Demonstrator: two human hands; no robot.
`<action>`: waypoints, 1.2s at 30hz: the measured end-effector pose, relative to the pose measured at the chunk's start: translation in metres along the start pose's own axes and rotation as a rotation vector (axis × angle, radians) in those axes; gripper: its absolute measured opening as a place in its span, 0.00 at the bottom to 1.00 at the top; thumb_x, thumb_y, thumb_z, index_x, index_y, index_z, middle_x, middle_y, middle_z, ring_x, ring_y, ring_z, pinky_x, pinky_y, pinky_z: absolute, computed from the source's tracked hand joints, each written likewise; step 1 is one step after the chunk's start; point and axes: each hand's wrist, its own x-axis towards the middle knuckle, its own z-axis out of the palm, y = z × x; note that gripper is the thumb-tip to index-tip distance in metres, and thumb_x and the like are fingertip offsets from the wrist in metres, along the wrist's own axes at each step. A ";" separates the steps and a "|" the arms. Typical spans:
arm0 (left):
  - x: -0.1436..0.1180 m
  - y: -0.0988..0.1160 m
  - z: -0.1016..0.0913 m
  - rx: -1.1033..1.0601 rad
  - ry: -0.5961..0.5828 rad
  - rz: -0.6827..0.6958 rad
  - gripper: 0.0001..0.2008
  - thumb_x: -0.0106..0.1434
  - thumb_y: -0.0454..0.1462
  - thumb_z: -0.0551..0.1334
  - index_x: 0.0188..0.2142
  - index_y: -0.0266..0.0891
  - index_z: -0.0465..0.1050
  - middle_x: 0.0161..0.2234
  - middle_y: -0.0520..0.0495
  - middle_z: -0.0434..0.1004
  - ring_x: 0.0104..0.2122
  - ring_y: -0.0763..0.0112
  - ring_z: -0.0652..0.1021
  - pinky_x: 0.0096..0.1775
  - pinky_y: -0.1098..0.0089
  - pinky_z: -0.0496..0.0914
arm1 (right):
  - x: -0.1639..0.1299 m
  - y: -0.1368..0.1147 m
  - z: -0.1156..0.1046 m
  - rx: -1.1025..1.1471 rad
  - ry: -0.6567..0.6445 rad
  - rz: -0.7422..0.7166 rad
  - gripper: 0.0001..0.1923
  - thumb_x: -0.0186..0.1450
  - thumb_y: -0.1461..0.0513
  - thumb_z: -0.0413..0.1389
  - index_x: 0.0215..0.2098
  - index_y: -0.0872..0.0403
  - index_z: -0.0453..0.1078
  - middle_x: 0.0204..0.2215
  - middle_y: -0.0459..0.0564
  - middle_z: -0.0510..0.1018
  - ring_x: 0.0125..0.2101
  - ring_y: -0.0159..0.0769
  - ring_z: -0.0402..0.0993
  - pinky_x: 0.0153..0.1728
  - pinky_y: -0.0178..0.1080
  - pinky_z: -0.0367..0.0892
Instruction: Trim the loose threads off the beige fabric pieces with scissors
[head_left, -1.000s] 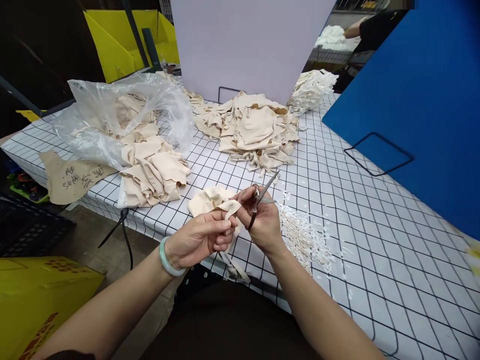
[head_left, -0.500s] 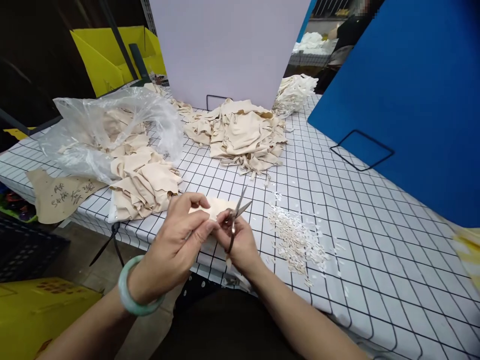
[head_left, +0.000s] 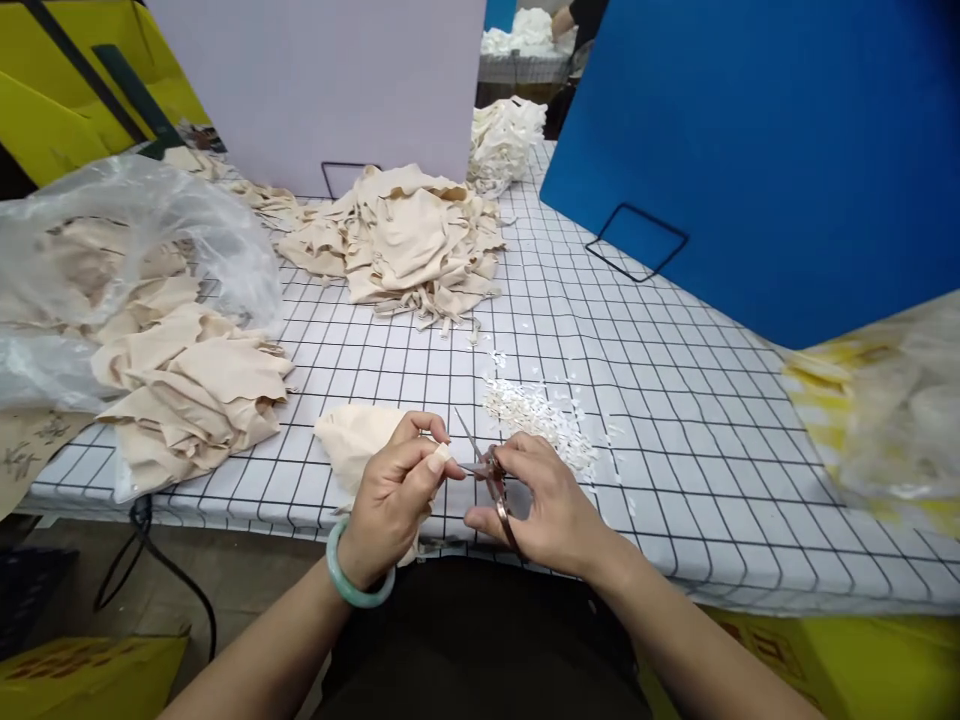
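Between its thumb and fingers, my left hand (head_left: 401,490) pinches the edge of a beige fabric piece (head_left: 352,440), whose body spreads on the table to the left of the hand and partly behind it. Fingers of my right hand (head_left: 547,505) are around the handles of a pair of scissors (head_left: 491,470). The blades stand apart and point left; the lower one reaches close to my left fingertips. Whether it touches the fabric I cannot tell. Just beyond my right hand lies a scatter of small pale snippets (head_left: 540,415).
Cut beige fabric is heaped at the back (head_left: 416,235), with another stack (head_left: 199,390) by a clear plastic bag (head_left: 225,245) on the left. A lilac board (head_left: 337,80) and a blue board (head_left: 735,150) stand on the checked table (head_left: 675,480). Behind, another person's hand (head_left: 562,22) shows.
The view has swung right. My right hand with the scissors has drawn away from the left hand and turned, its blades now pointing left. My left hand still pinches the fabric.
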 end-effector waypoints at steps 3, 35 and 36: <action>0.005 -0.005 0.011 0.007 -0.081 0.036 0.15 0.71 0.41 0.59 0.29 0.38 0.77 0.35 0.44 0.65 0.41 0.64 0.69 0.37 0.68 0.68 | -0.013 0.007 -0.005 -0.021 0.005 -0.030 0.23 0.58 0.43 0.64 0.24 0.53 0.67 0.22 0.46 0.70 0.27 0.36 0.65 0.35 0.42 0.63; 0.012 -0.007 0.028 0.077 -0.255 0.101 0.13 0.71 0.38 0.57 0.33 0.38 0.78 0.36 0.43 0.70 0.48 0.62 0.68 0.46 0.67 0.69 | -0.028 0.022 -0.006 -0.068 0.042 -0.026 0.28 0.62 0.43 0.61 0.18 0.52 0.60 0.18 0.44 0.66 0.22 0.32 0.61 0.31 0.39 0.59; 0.013 -0.006 0.030 0.095 -0.268 0.114 0.13 0.72 0.37 0.57 0.33 0.38 0.78 0.34 0.43 0.70 0.48 0.62 0.68 0.46 0.67 0.68 | -0.031 0.024 -0.006 -0.078 0.058 -0.018 0.28 0.62 0.43 0.61 0.18 0.52 0.60 0.18 0.44 0.66 0.22 0.32 0.61 0.31 0.39 0.59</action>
